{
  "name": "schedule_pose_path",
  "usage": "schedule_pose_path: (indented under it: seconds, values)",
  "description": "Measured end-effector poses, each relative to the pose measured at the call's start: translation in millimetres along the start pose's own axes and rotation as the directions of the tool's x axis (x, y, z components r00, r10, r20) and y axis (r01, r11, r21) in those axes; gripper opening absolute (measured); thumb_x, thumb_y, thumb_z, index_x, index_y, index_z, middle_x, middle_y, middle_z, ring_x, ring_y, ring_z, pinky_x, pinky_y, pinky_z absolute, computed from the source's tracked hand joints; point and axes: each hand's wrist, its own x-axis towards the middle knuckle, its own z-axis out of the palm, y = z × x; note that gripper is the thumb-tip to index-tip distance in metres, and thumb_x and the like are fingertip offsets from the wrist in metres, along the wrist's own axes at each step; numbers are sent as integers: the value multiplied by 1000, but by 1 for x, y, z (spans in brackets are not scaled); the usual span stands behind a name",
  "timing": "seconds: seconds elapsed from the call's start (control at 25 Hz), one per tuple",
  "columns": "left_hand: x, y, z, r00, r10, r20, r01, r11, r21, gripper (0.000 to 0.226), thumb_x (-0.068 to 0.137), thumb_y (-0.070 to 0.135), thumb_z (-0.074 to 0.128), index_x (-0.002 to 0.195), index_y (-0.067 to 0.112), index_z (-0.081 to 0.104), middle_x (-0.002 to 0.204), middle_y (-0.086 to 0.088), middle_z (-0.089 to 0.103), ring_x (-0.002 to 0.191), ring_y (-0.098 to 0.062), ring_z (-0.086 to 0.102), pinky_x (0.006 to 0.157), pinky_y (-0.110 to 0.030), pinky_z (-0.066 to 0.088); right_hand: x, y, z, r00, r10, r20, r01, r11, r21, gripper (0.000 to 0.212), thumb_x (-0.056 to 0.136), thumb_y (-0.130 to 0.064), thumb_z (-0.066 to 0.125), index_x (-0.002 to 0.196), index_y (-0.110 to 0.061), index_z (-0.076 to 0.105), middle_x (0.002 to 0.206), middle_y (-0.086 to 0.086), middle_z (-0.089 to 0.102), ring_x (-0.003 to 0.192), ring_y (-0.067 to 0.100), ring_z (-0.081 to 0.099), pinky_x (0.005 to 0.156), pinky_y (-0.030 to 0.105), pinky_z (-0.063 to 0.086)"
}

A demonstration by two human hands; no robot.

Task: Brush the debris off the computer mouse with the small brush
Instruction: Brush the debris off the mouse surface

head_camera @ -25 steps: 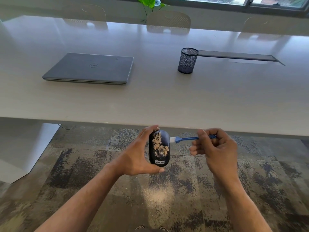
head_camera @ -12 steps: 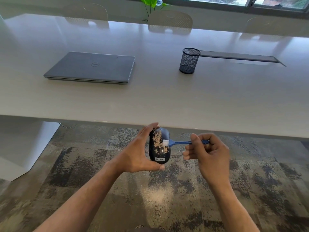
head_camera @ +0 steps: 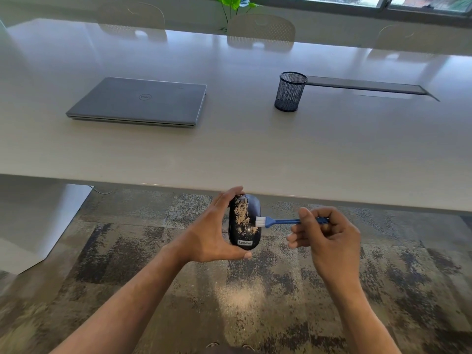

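Two hands up in front of the table edge, above the mottled carpet (head_camera: pixel 143 251). Left hand (head_camera: pixel 212 233) cupped round the black computer mouse (head_camera: pixel 245 222), thumb under the Lenovo end, fingers curled over the far tip, top face turned up toward the camera. Tan debris (head_camera: pixel 241 215) caked down the left half of that face, right half mostly dark and bare. Right hand (head_camera: pixel 329 236) pinching the blue handle of the small brush (head_camera: pixel 283 221) between thumb and curled fingers, handle level, white bristles (head_camera: pixel 260 222) touching the mouse's right edge about halfway down. Compared with half a second back: bristles pulled rightward off the debris patch to the rim, and lower on the mouse than a full second ago, when clear of it near the top. Pale dusting on the carpet below the mouse. Further out on the white table (head_camera: pixel 229 154): closed grey laptop (head_camera: pixel 139 102) to the left, black mesh pen cup (head_camera: pixel 290 92) to the right, dark slot panel (head_camera: pixel 365 85) running off behind it. Beyond, pale chairs (head_camera: pixel 260 31) and a green plant (head_camera: pixel 231 3) by the window.
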Motion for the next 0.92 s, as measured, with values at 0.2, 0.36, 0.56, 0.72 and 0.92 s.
schedule_pose_path:
  seconds: [0.2,0.36,0.56,0.72,0.92]
  values:
    - [0,0,0,1000,-5,2,5,1000,2,122,55,57,87,152,40,14,150,11,34,137,-9,39,119,-38,31,2,0,0,1000,-26,-4,26,999,21,18,87,-35,66,89,-17,66,70,8,76,56,23,74,51,27,61]
    - [1,0,-1,1000,1,10,-1,1000,-15,125,57,52,89,155,31,15,153,7,34,139,-9,38,120,-39,30,-5,4,2,999,-33,25,33,999,11,16,88,-30,67,89,-14,67,69,9,76,56,24,74,52,31,62]
    - [1,-1,-2,1000,-5,5,5,1000,-10,124,57,51,90,154,31,15,152,5,36,138,-11,39,120,-41,31,-7,5,-2,997,-76,31,74,996,47,11,90,-29,67,88,-18,68,71,10,76,57,23,75,51,27,61]
    - [2,-2,-4,1000,-10,7,10,1000,-18,123,57,51,89,153,35,15,152,6,35,139,-10,39,120,-40,31,-13,8,0,996,-79,38,78,996,42,6,90,-27,67,85,-27,70,72,11,75,58,25,75,53,32,63]
    - [0,-2,-4,1000,-16,8,16,1000,-23,123,58,50,90,154,35,14,153,6,34,140,-9,37,121,-40,30,-14,8,-2,994,-102,47,99,993,72,6,91,-25,66,86,-26,70,74,11,76,59,25,75,53,30,62]
